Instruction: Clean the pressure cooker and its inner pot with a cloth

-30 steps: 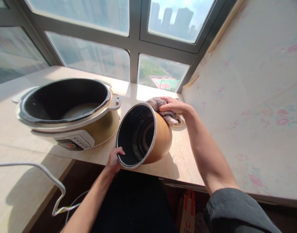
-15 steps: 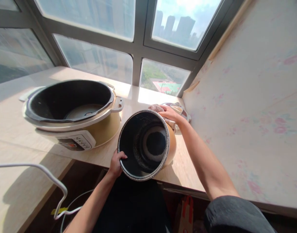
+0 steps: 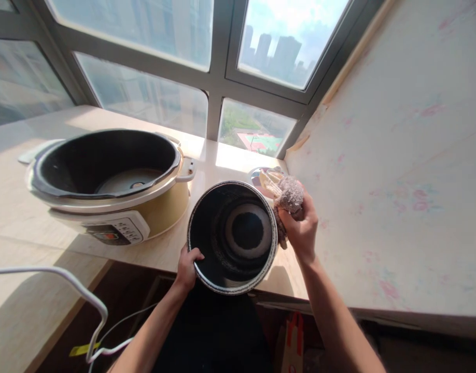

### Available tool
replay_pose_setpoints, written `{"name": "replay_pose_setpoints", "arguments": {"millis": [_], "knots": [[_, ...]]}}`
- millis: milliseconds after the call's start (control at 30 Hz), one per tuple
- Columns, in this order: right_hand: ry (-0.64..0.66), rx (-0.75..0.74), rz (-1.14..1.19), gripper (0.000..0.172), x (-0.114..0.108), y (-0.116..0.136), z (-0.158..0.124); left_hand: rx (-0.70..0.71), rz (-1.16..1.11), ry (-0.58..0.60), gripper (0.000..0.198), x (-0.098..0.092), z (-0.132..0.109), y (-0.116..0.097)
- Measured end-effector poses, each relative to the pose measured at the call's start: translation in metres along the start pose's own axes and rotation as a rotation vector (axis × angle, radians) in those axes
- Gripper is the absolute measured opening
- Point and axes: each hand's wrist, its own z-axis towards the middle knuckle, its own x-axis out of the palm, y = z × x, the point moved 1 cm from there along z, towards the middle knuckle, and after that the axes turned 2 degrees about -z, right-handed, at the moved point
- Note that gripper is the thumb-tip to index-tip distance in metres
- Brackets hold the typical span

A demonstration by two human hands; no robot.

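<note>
Looking down, I see a pale, sunlit sill [image 3: 12, 199], windows [image 3: 140, 26] behind the one pot [image 3: 248, 230], a flowered wall [image 3: 401, 160] to its right. One cooker [image 3: 170, 202] stands left of the pot, one cloth [image 3: 291, 192] is right of it. The pot tilts just right of the left hand [image 3: 186, 267], which grips it, thumb inside; the right hand [image 3: 305, 230], fingers curled, clutches the cloth.

At its eight o'clock, the pot [image 3: 232, 238] hides most fingers of my left hand [image 3: 188, 267]; at two, the cloth [image 3: 290, 194] covers fingertips of my right hand [image 3: 305, 228]. At nine, the cooker [image 3: 171, 207] bears unreadably small labels [image 3: 126, 227].
</note>
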Motion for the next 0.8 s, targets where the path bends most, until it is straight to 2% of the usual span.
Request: {"name": "replay_pose_setpoints", "arguments": {"millis": [167, 300, 400, 500, 633, 700, 800], "knots": [[-0.105, -0.203, -0.183, 0.073, -0.017, 0.025, -0.075, -0.034, -0.034, -0.014, 0.027, 0.003, -0.002, -0.004], [-0.009, -0.291, -0.222, 0.083, -0.012, 0.029, -0.139, -0.053, -0.060, -0.046, 0.025, 0.006, -0.002, -0.009], [0.048, -0.361, -0.189, 0.074, -0.007, 0.022, -0.171, -0.051, -0.067, -0.048, 0.024, 0.006, 0.000, -0.010], [0.088, -0.341, -0.154, 0.059, -0.007, 0.015, -0.179, -0.042, -0.068, -0.038, 0.025, 0.005, 0.005, -0.009], [0.126, -0.282, -0.074, 0.067, -0.016, 0.008, -0.167, -0.052, -0.099, -0.038, 0.024, 0.005, 0.008, -0.008], [0.053, -0.209, -0.081, 0.069, -0.025, 0.000, -0.162, -0.041, -0.114, -0.045, 0.024, 0.006, 0.007, -0.009], [-0.123, 0.036, -0.103, 0.063, -0.041, -0.016, -0.161, -0.043, -0.128, -0.059, 0.025, 0.012, 0.004, -0.012]]}}
